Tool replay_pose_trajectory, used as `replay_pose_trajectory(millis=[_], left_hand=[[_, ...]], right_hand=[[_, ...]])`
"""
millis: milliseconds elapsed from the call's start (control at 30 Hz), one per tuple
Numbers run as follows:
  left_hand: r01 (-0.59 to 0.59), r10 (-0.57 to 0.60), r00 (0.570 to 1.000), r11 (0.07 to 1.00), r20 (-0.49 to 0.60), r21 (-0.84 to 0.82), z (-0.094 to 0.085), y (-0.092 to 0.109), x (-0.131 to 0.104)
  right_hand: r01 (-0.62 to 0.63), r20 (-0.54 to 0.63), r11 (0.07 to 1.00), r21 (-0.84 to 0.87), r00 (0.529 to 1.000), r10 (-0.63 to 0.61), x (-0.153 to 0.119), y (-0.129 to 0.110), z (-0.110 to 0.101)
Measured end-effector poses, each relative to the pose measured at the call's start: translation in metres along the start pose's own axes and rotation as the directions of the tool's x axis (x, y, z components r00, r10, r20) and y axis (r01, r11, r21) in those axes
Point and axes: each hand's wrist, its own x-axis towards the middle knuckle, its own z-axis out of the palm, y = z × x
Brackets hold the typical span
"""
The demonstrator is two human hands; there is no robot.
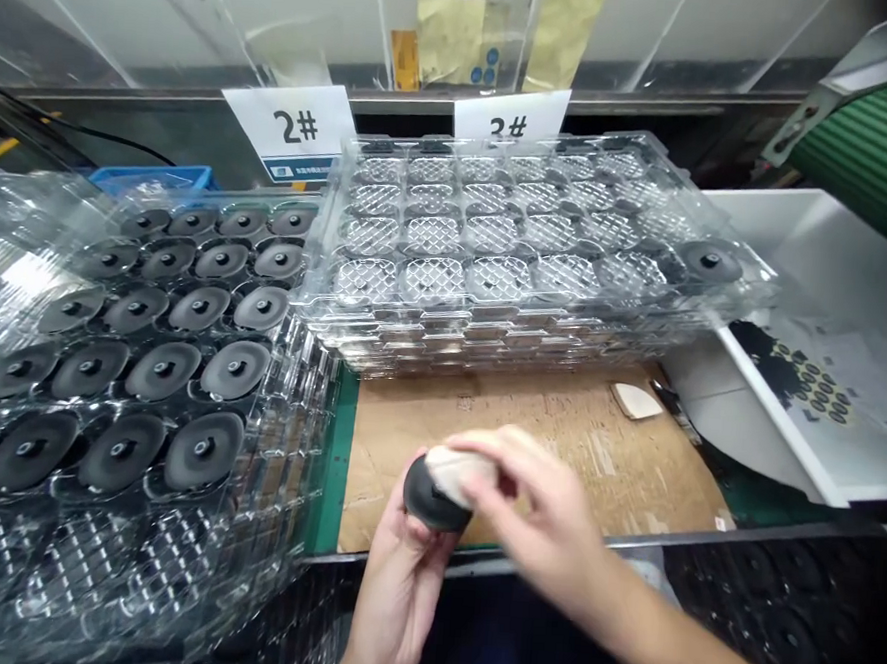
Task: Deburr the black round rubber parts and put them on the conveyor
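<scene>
My left hand is wrapped round a black round part over the front of the brown cardboard sheet. My right hand, slightly blurred, pinches a whitish pad and holds it against the upper face of the black part. The pad and the fingers hide part of that face. A second whitish piece with one rounded edge lies at the back right of the cardboard.
Left stands a clear tray with many black discs. Behind the cardboard is a stack of clear trays, one disc at its right end. Right is a white bin with small black pieces; a green hose hangs above.
</scene>
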Motion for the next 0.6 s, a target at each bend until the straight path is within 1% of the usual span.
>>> replay_pose_trajectory(millis=[33, 67, 100, 167, 200, 233, 300, 333, 367, 400, 433, 467, 500, 533, 600], left_hand=[[0.018, -0.018, 1.000, 1.000, 0.006, 0.014, 0.000, 0.000, -0.001], [0.029, -0.029, 1.000, 0.999, 0.001, 0.028, 0.001, -0.001, -0.002], [0.035, -0.035, 0.999, 0.998, -0.009, 0.044, 0.001, -0.001, -0.003], [0.032, -0.030, 0.999, 0.997, -0.020, 0.077, 0.003, -0.001, -0.004], [0.031, -0.030, 0.999, 0.995, -0.020, 0.091, 0.005, -0.002, -0.005], [0.035, -0.032, 0.999, 0.994, -0.025, 0.104, 0.008, -0.002, -0.005], [0.052, -0.046, 0.998, 0.990, -0.047, 0.132, 0.013, -0.002, -0.005], [0.064, -0.055, 0.996, 0.987, -0.063, 0.146, 0.015, -0.002, -0.006], [0.076, -0.064, 0.995, 0.984, -0.078, 0.158, 0.017, -0.001, -0.007], [0.085, -0.072, 0.994, 0.982, -0.081, 0.167, 0.018, -0.002, -0.007], [0.096, -0.084, 0.994, 0.980, -0.073, 0.173, 0.019, -0.002, -0.007], [0.105, -0.097, 0.994, 0.978, -0.057, 0.178, 0.020, -0.003, -0.007], [0.113, -0.108, 0.993, 0.976, -0.037, 0.184, 0.021, -0.005, -0.007], [0.119, -0.117, 0.993, 0.974, -0.020, 0.195, 0.022, -0.007, -0.006], [0.135, -0.137, 0.990, 0.963, -0.007, 0.231, 0.026, -0.010, -0.005]], right_hand=[[0.061, 0.043, 0.998, 0.024, 0.997, -0.062, 0.004, -0.011, 0.001], [0.099, 0.113, 0.994, 0.046, 0.988, -0.104, 0.007, -0.020, 0.001], [0.110, 0.199, 0.992, 0.055, 0.973, -0.119, 0.009, -0.025, 0.000], [0.087, 0.341, 0.995, 0.040, 0.935, -0.095, 0.014, -0.028, -0.001], [0.084, 0.358, 0.996, 0.023, 0.930, -0.087, 0.016, -0.027, -0.001], [0.098, 0.314, 0.995, 0.001, 0.945, -0.093, 0.017, -0.026, -0.001], [0.133, 0.160, 0.991, -0.031, 0.979, -0.127, 0.014, -0.023, 0.001], [0.147, 0.110, 0.989, -0.015, 0.983, -0.145, 0.011, -0.022, 0.000], [0.151, 0.104, 0.988, 0.023, 0.983, -0.153, 0.008, -0.021, -0.001], [0.137, 0.148, 0.988, 0.071, 0.978, -0.146, 0.004, -0.021, -0.005], [0.108, 0.219, 0.988, 0.115, 0.967, -0.131, 0.001, -0.021, -0.008], [0.073, 0.283, 0.987, 0.141, 0.953, -0.110, -0.001, -0.021, -0.012], [0.042, 0.316, 0.990, 0.136, 0.945, -0.084, -0.001, -0.021, -0.016], [0.026, 0.295, 0.994, 0.105, 0.954, -0.056, 0.000, -0.020, -0.018], [0.046, 0.140, 0.999, 0.024, 0.989, -0.049, 0.002, -0.018, -0.019]])
